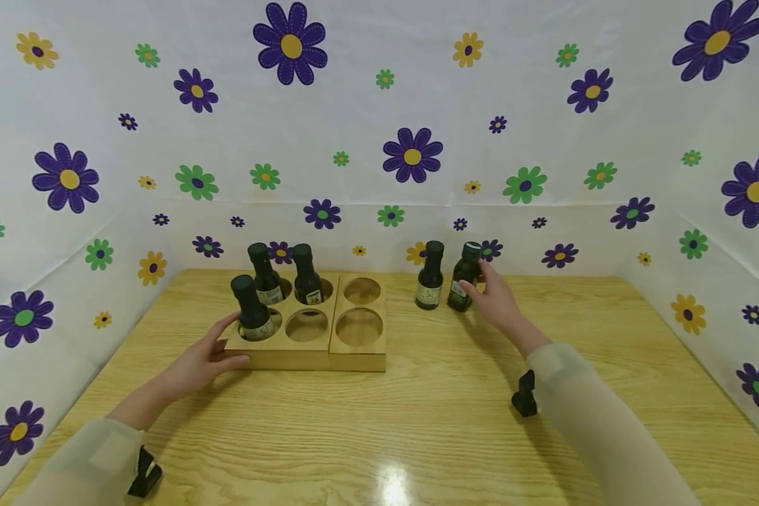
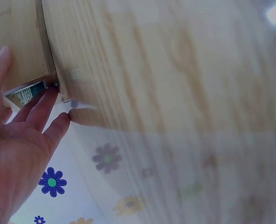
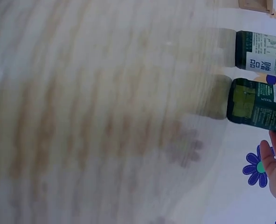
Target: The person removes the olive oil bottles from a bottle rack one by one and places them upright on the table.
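My left hand [image 1: 196, 362] rests against the left front corner of a wooden bottle rack [image 1: 278, 360], thumb along its front and fairly straight fingers at its side. In that rack stand three dark bottles: one at front left [image 1: 248, 295], two behind, at left [image 1: 262, 266] and right [image 1: 303, 266]. Over on the right, my right hand [image 1: 498, 302] holds a green-capped dark bottle [image 1: 464, 273] between thumb and fingers. Its base is on or very near the table; the right wrist view shows its green label [image 3: 265, 112]. Beside it, apart, stands another dark bottle [image 1: 429, 275].
A narrow wooden piece [image 1: 357, 362] with two round holes adjoins the rack's right side; no bottle is in it. The rack's front right hole [image 1: 306, 326] also holds none. Flower-printed white cloth [image 1: 367, 105] walls the wooden table [image 1: 367, 436] at the back and sides.
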Motion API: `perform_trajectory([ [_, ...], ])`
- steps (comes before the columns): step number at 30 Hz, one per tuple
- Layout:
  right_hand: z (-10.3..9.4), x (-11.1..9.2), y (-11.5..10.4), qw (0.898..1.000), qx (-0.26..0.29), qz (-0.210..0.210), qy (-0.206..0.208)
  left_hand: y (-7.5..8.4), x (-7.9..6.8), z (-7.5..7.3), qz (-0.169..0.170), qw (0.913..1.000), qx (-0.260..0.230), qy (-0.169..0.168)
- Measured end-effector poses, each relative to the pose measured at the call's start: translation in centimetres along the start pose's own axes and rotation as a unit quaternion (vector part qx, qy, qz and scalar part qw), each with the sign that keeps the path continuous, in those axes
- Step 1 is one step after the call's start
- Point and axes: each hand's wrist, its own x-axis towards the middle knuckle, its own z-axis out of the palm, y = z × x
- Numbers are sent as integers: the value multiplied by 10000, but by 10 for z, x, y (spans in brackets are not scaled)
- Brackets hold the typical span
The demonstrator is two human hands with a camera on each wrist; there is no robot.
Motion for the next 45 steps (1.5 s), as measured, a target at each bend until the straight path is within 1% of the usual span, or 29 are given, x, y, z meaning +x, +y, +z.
perform_trajectory([
  [4, -3, 1, -3, 9999, 61, 101, -122, -1, 0, 0, -19, 10000, -36, 12],
  [6, -4, 1, -3, 9996, 179, 161, -148, -1, 0, 0, -20, 10000, -36, 14],
  [8, -5, 0, -4, 9992, 356, 148, -44, -1, 1, 0, -7, 10000, -20, 18],
  [10, -5, -3, -7, 9976, 624, 64, 306, -2, 1, 0, 4, 10000, -13, 12],
  [12, -5, -7, -11, 9920, 895, -160, 881, -2, 1, 1, 11, 10000, -1, 12],
  [14, -4, -10, -18, 9810, 1084, -494, 1533, -2, 1, 1, 1, 10000, 9, 12],
  [16, -1, -13, -25, 9660, 1246, -884, 2088, -2, 1, 1, -21, 10000, 21, 15],
  [18, 2, -15, -35, 9529, 1390, -1293, 2365, -2, 1, 1, -42, 10000, 26, 18],
  [19, 4, -15, -40, 9484, 1450, -1472, 2405, -2, 1, 1, -55, 10000, 19, 17],
  [21, 10, -15, -50, 9430, 1567, -1767, 2345, -1, 0, 1, -65, 10000, 11, 15],
  [23, 18, -13, -60, 9403, 1659, -2009, 2191, -1, 0, 0, -66, 10000, 4, 7],
  [27, 35, -8, -80, 9415, 1727, -2242, 1828, -1, 0, 0, -46, 10000, -15, 4],
  [30, 50, -4, -94, 9445, 1726, -2312, 1570, 0, 0, 1, 3, 10000, 10, 19],
  [33, 64, -1, -110, 9491, 1724, -2316, 1262, 0, 0, 1, 56, 10000, 30, 24],
  [36, 77, 2, -124, 9566, 1688, -2216, 861, 1, 0, 2, 80, 10000, 47, 34],
  [40, 94, 9, -139, 9637, 1711, -2019, 339, 1, 1, 2, 74, 10000, 30, 23],
  [45, 112, 19, -153, 9706, 1706, -1695, -86, 0, 0, 2, 38, 10000, -8, -6],
])
